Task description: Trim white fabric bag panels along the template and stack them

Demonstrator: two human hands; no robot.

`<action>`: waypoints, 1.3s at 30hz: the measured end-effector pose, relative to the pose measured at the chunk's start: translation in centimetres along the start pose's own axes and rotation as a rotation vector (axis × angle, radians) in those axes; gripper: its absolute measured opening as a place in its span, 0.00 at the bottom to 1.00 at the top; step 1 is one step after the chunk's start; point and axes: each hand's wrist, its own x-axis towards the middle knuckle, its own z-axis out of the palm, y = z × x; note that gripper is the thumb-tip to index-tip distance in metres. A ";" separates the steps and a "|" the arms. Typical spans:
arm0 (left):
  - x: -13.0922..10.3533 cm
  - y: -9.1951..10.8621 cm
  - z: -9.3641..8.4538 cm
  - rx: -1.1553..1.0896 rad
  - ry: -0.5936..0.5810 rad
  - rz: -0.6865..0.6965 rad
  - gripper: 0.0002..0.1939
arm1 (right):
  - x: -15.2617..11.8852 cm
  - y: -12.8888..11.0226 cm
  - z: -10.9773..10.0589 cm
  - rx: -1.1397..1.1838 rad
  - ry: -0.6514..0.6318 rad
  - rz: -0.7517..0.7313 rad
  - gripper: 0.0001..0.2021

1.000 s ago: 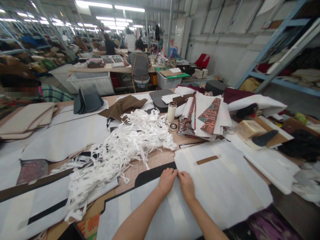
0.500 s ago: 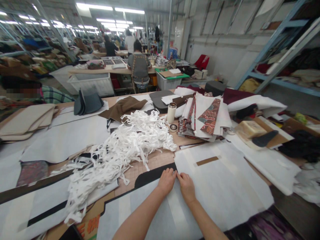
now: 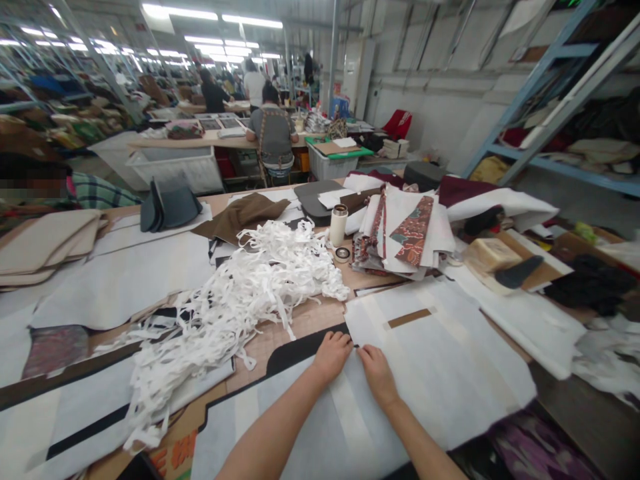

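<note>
A white-backed panel with black edging [image 3: 280, 407] lies on the bench in front of me. My left hand [image 3: 334, 353] rests at its far edge, fingers bent down and closed on the material. Close by on the right, my right hand [image 3: 376, 373] pinches the same edge between thumb and fingertips. A small dark spot of the edging shows in the narrow gap between the hands. Beyond my left hand a black flap [image 3: 295, 351] sticks out. To the right, a white sheet with a brown slot [image 3: 450, 353] adjoins the panel. What lies under my fingertips is hidden.
A tangled heap of white strips [image 3: 260, 280] spreads left of centre. Behind it stand a cream bottle [image 3: 339, 225] and its loose lid [image 3: 343, 254]. Patterned pieces [image 3: 400, 230] are stacked at back right. A co-worker [image 3: 273, 127] sits at a farther table.
My right hand has drawn slightly rightward, widening the gap between my fingertips. My left hand stays at about the same spot on the edge. The view has turned slightly right.
</note>
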 end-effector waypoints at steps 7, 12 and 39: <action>0.3 -1.2 -0.4 -0.012 -0.015 0.102 0.15 | -0.1 -0.1 -0.5 0.044 0.012 -0.031 0.14; 0.5 -1.1 -0.2 0.097 0.014 0.226 0.15 | 0.0 0.3 -0.1 0.048 0.120 -0.093 0.14; -2.7 -1.5 -1.1 -0.287 -0.035 -0.754 0.07 | 6.3 -0.9 0.8 -0.062 -0.238 -0.275 0.17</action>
